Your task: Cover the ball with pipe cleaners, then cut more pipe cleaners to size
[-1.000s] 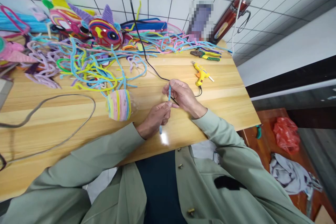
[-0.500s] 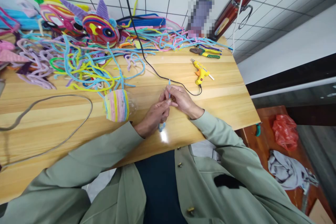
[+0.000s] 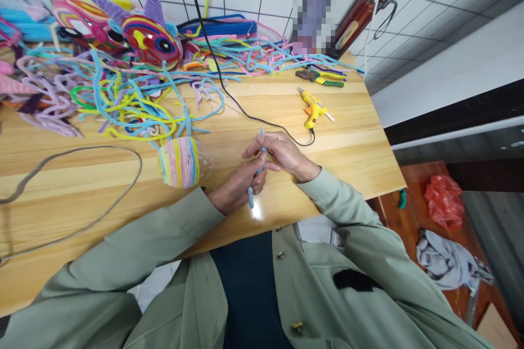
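Both of my hands meet over the near middle of the wooden table (image 3: 347,158). My left hand (image 3: 241,185) and my right hand (image 3: 280,154) are both closed on a short light blue pipe cleaner (image 3: 250,199). Its lower end sticks out below my left fist, and its upper tip shows above my right fingers. A small bottle wrapped in pastel pipe cleaners (image 3: 179,162) lies on its side just left of my left hand.
A yellow glue gun (image 3: 313,111) with a black cord (image 3: 229,95) lies behind my hands, pliers (image 3: 321,77) beyond it. Loose pipe cleaners (image 3: 126,98) and colourful animal masks (image 3: 151,43) fill the back left. A grey cord loop (image 3: 82,185) lies left. The table edge drops off right.
My hands have kept working the blue pipe cleaner, shifting slightly; my right fingers have spread a little over it. The camera has tilted a bit.
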Tool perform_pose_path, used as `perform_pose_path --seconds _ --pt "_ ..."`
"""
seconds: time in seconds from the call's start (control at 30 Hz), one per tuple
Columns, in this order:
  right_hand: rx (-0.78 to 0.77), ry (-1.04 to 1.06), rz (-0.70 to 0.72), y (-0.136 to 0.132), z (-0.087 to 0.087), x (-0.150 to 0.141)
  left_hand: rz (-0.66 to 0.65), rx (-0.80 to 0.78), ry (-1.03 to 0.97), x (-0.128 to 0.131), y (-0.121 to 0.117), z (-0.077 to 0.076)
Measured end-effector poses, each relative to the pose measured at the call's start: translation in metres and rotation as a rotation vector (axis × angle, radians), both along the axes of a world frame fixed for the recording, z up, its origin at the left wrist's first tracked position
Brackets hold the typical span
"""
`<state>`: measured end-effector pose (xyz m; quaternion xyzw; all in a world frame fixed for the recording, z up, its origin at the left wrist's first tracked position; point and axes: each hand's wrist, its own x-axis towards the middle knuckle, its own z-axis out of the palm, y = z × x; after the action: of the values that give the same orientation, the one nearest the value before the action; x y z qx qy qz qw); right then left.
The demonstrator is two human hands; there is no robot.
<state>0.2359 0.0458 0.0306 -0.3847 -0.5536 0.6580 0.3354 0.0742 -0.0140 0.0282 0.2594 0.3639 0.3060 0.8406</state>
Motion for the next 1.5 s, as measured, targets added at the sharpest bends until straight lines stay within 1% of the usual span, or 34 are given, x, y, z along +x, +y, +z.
perform_pose_path --seconds 0.1,0.2,0.3,0.43,0.53,0.6,0.67,0.73,0.83,0.9,1.0,1.07,1.2,1.27,1.37,1.5 --pt "-0.046 0.038 -0.029 0.002 0.001 0.001 0.037 -0.042 -0.013 0.001 -0.001 -0.002" --pt "-0.097 0.068 -0.072 0.004 0.001 0.002 0.049 -0.08 -0.072 0.001 -0.003 -0.005" --pt "-0.113 0.08 -0.123 0.006 -0.001 0.003 0.078 -0.06 -0.113 0.001 -0.005 -0.008" --pt "-0.078 0.099 -0.12 0.003 -0.006 0.002 0.127 -0.027 -0.142 0.002 -0.005 -0.01" --pt "-0.031 0.094 -0.095 -0.002 -0.008 0.0 0.186 -0.034 -0.143 0.002 -0.001 -0.008" --pt "-0.012 0.072 -0.096 -0.005 -0.01 -0.001 0.197 -0.048 -0.135 0.001 0.001 -0.007" --pt "-0.001 0.063 -0.134 -0.005 -0.012 -0.002 0.189 -0.065 -0.132 0.001 0.001 -0.006" --pt "0.01 0.071 -0.207 -0.003 -0.013 -0.001 0.18 -0.077 -0.143 0.002 -0.001 -0.006" --pt "0.021 0.075 -0.285 0.0 -0.014 0.0 0.194 -0.064 -0.181 0.002 -0.004 -0.007" --pt "0.034 0.065 -0.268 0.0 -0.013 0.001 0.2 -0.039 -0.213 0.002 -0.004 -0.008" --pt "0.065 0.008 -0.181 -0.006 -0.009 -0.002 0.226 -0.017 -0.246 0.001 -0.002 -0.008" --pt "0.061 -0.022 -0.168 -0.009 -0.009 -0.004 0.241 -0.023 -0.256 0.0 -0.001 -0.008" --pt "0.019 0.013 -0.249 -0.008 -0.011 -0.004 0.192 -0.068 -0.287 -0.002 -0.001 -0.009" --pt "0.01 0.048 -0.264 -0.005 -0.013 -0.002 0.162 -0.074 -0.293 -0.002 -0.003 -0.009" --pt "0.046 0.056 -0.255 -0.001 -0.014 0.0 0.113 -0.062 -0.281 -0.001 -0.006 -0.011" --pt "0.128 0.015 -0.2 0.002 -0.014 0.003 0.068 -0.032 -0.254 0.0 -0.01 -0.009"
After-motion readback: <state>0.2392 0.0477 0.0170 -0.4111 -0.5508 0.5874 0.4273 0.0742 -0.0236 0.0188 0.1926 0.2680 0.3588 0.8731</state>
